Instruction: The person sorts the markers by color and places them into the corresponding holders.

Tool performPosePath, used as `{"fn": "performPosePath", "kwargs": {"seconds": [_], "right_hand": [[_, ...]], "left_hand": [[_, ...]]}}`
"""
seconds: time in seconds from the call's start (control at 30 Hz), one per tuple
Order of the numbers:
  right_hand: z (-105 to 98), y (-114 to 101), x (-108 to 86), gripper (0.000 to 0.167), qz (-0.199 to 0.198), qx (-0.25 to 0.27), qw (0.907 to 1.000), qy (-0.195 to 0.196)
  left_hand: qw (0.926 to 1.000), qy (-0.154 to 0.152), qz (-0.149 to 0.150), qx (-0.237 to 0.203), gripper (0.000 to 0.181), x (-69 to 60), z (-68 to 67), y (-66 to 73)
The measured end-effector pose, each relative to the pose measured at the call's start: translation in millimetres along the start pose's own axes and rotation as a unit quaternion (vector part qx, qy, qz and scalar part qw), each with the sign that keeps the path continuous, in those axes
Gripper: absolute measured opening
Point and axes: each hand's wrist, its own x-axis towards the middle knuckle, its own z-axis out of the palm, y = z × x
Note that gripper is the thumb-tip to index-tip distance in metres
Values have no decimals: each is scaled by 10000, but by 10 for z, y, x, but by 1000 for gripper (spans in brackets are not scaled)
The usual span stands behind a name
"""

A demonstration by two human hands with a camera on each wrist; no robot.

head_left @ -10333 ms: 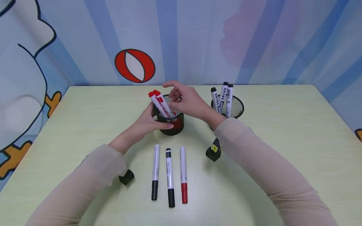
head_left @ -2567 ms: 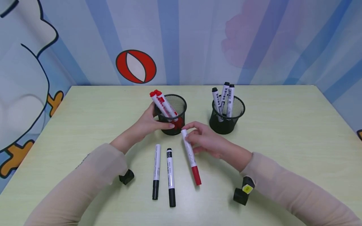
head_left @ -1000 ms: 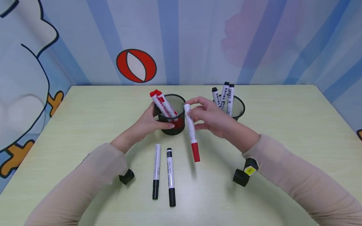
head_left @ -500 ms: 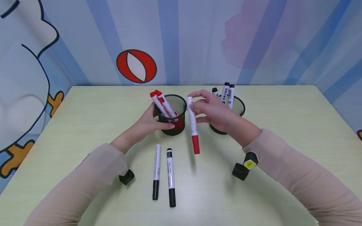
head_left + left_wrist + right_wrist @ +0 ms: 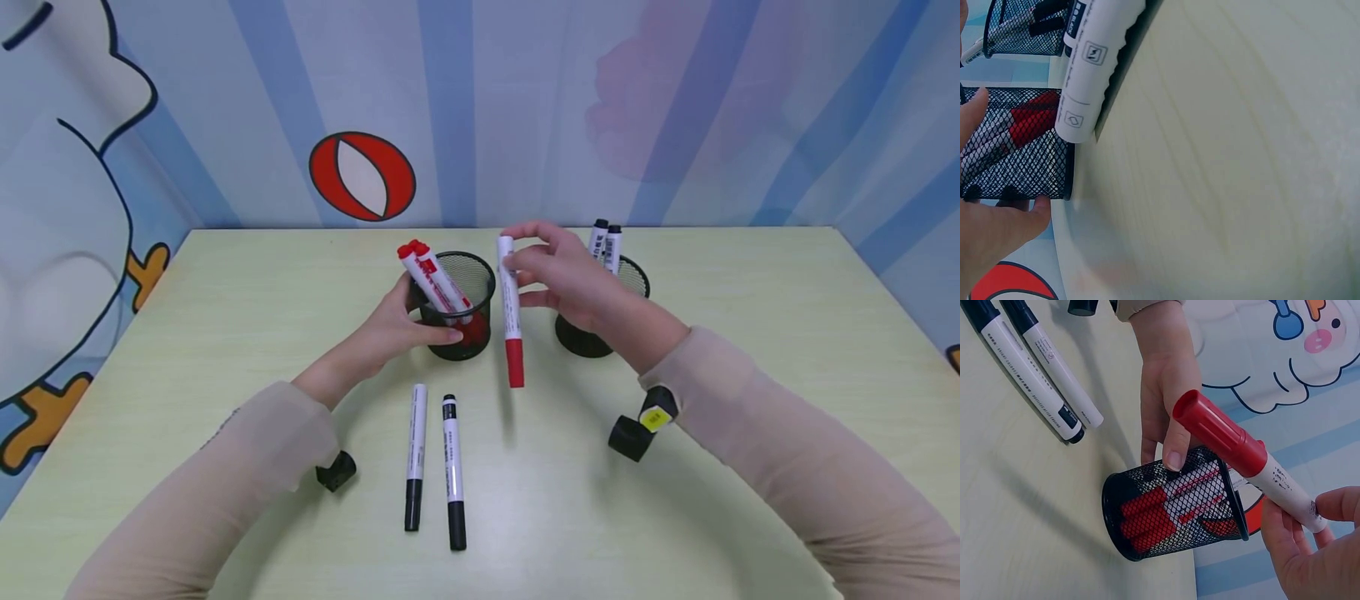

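Observation:
My left hand (image 5: pixel 382 327) grips the black mesh pen cup (image 5: pixel 467 350) from its left side, thumb across the front. Red-ended white markers (image 5: pixel 438 279) lean inside it; the right wrist view shows their red caps (image 5: pixel 1144 522) down through the mesh. My right hand (image 5: pixel 566 271) pinches a red marker (image 5: pixel 509 292) by its white end, between thumb and fingers. That marker hangs upright in the air just right of the cup, red cap down, apart from the rim. In the right wrist view its red cap (image 5: pixel 1219 434) appears in front of the cup.
A second mesh cup (image 5: pixel 579 342) with black-ended markers (image 5: pixel 612 248) stands to the right, partly behind my right hand. Two black markers (image 5: pixel 415 454) (image 5: pixel 453 467) lie side by side on the pale table (image 5: pixel 247 333) in front. A patterned curtain (image 5: pixel 517 108) hangs behind the table.
The red marker was lifted off the table by my right hand, carried up and away toward the cup's right side, and straightened upright. My left hand keeps its grip.

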Motion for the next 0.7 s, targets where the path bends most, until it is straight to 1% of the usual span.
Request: {"fn": "performPosePath", "kwargs": {"seconds": [0.43, 0.7], "right_hand": [[6, -98, 81, 37, -119, -6, 9997, 200], [12, -156, 171, 37, -281, 193, 9989, 327]], "left_hand": [[10000, -28, -6, -45, 85, 5, 0, 13], [10000, -11, -22, -50, 85, 9, -5, 13]]}}
